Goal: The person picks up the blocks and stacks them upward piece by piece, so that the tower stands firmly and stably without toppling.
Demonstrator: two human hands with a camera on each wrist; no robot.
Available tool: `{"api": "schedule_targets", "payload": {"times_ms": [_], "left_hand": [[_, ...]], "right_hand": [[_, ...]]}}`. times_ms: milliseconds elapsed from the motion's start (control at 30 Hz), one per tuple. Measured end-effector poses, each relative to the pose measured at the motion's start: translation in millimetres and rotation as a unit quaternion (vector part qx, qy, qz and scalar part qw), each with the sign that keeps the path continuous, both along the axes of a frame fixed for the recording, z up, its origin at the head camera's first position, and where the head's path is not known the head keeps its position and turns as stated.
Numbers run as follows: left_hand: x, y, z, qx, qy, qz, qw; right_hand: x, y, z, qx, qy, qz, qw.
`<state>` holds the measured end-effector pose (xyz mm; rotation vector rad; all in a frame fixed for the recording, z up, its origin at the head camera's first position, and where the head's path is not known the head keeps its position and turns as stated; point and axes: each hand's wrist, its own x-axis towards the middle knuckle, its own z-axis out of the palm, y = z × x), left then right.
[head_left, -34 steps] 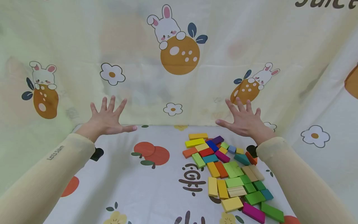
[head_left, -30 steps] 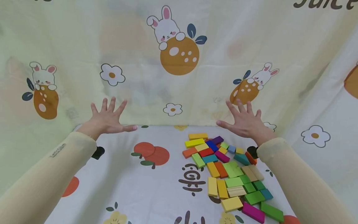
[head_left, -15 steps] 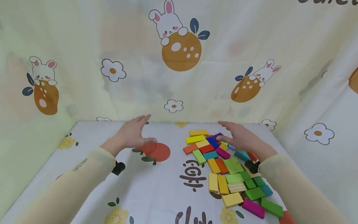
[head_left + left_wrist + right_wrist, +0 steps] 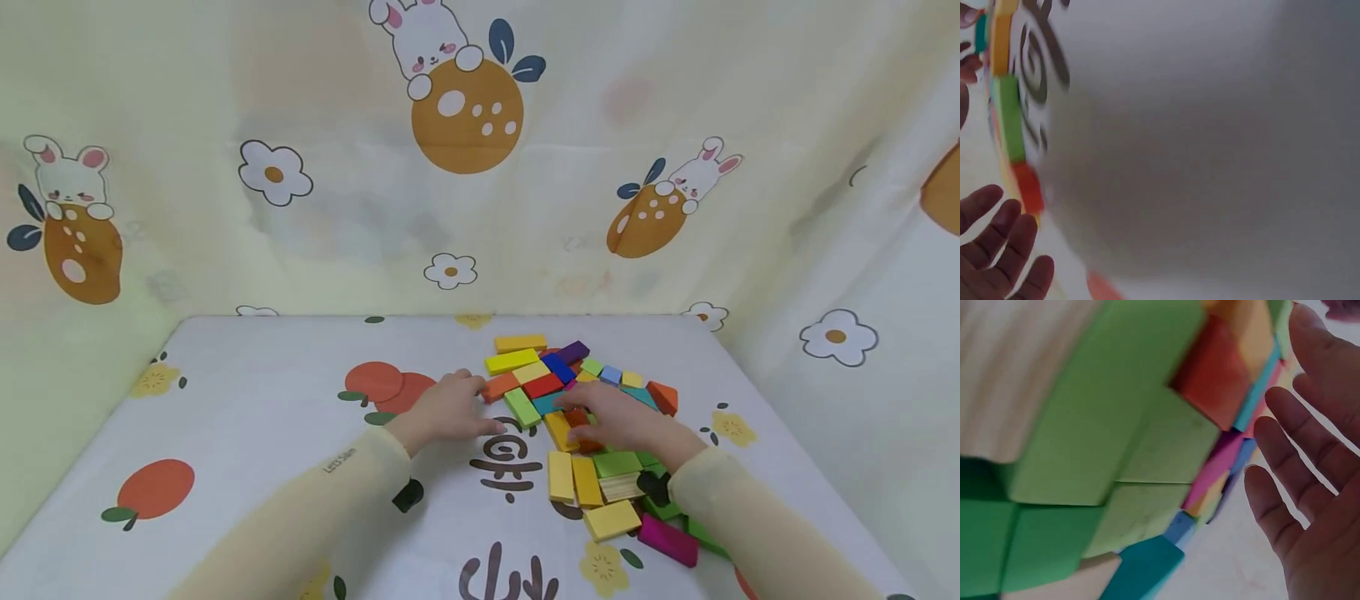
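Colourful wooden blocks lie flat and packed together on the right half of the cloth-covered table. My left hand (image 4: 448,408) is at their left edge, fingers loosely bent, its fingertips right by an orange block (image 4: 501,386) and a light green block (image 4: 522,407). Over the middle of the group is my right hand (image 4: 618,419), which overlaps a red-orange block (image 4: 588,442) and a teal block (image 4: 550,402). The right wrist view shows its relaxed, spread fingers (image 4: 1279,506) with nothing between them. It hides several blocks beneath it in the head view.
A yellow block (image 4: 611,521) and a magenta block (image 4: 668,540) lie at the near end of the group. The white tablecloth (image 4: 247,392) has printed fruit and flowers. A patterned curtain (image 4: 337,242) hangs behind the table and along its sides.
Both hands were raised and spread wide apart; they have come down and inward to the blocks, the left moving right, their fingers now more bent. The head view has shifted slightly.
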<state>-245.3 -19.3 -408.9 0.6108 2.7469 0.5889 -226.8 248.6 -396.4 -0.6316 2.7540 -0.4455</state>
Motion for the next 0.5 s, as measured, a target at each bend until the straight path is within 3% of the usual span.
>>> {"api": "schedule_targets", "payload": {"times_ms": [200, 500], "left_hand": [[-2.2, 32.8, -15.9, -0.026, 0.029, 0.003, 0.9992], [-3.6, 50.9, -25.8, -0.048, 0.056, 0.059, 0.9955]], "right_hand": [[-2.0, 4.3, -9.3, 0.044, 0.026, 0.035, 0.998], [-3.7, 11.9, -14.2, 0.024, 0.024, 0.013, 0.999]]}}
